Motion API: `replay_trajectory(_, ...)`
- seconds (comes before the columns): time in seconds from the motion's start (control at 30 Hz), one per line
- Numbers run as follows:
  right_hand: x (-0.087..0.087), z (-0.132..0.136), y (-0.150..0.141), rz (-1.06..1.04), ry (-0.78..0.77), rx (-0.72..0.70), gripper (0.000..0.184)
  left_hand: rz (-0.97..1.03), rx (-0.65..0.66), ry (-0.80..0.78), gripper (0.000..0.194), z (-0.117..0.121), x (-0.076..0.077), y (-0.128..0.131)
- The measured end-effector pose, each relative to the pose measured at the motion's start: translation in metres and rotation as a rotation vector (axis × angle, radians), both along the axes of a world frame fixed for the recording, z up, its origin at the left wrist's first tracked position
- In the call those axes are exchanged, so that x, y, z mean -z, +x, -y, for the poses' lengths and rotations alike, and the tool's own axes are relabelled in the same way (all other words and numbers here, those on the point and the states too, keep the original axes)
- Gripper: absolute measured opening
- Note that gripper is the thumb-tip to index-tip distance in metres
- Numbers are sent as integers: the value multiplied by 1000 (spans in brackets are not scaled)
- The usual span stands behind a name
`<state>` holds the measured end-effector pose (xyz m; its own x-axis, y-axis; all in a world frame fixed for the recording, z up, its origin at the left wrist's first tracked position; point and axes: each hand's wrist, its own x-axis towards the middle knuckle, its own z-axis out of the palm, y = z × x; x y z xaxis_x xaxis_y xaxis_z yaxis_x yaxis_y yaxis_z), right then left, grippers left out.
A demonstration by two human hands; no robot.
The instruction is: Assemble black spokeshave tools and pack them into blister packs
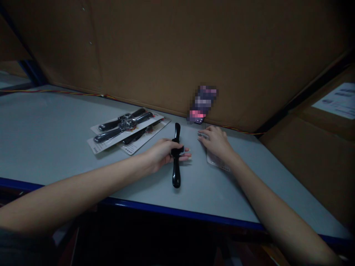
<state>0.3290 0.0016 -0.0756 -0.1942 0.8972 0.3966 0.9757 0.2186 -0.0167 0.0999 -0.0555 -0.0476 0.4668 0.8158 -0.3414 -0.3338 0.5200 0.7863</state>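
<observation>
My left hand is closed around the middle of a black two-handled tool, the thumb on top and the other fingertips showing beyond it. The tool has rounded handles pointing away from me and towards me, and a wider central part; its exact kind is unclear. To the right, my right hand is low over the table, with bent fingers on a clear plastic package. The wrist and palm cover much of that package. Several similar black tools in card-backed packs lie in an overlapping pile left of my left hand.
A phone, its screen blurred, leans against the cardboard wall behind the grey table. Red and yellow wires run along the back edge. A cardboard box borders the right side; the front edge is a blue bar.
</observation>
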Motion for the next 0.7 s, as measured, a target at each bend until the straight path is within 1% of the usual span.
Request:
replay_trajectory(0.07,2,-1,-2,63,-5,-1,25,14,20,-43,12,-1,0,-1)
replay_trajectory(0.17,1,-1,-4,90,7,-23,17,28,16,-95,19,-1,-1,-1)
replay_trajectory(0.3,1,-1,-5,92,14,-33,10,14,11,-126,26,-1,-3,-1)
replay_trajectory(0.43,1,0,-7,45,25,-69,10,7,25,-130,28,-1,-4,-1)
replay_trajectory(0.5,-2,3,-11,-87,9,-135,11,16,26,-130,28,0,-4,0)
replay_trajectory(0.57,-8,9,-16,-331,-24,-226,11,26,26,-132,27,0,-4,0)
replay_trajectory(0.63,-15,16,-24,-581,-72,-315,19,32,26,-131,27,0,-3,0)
replay_trajectory(0.7,-22,26,-32,-715,-114,-385,23,28,33,-125,26,0,-2,1)
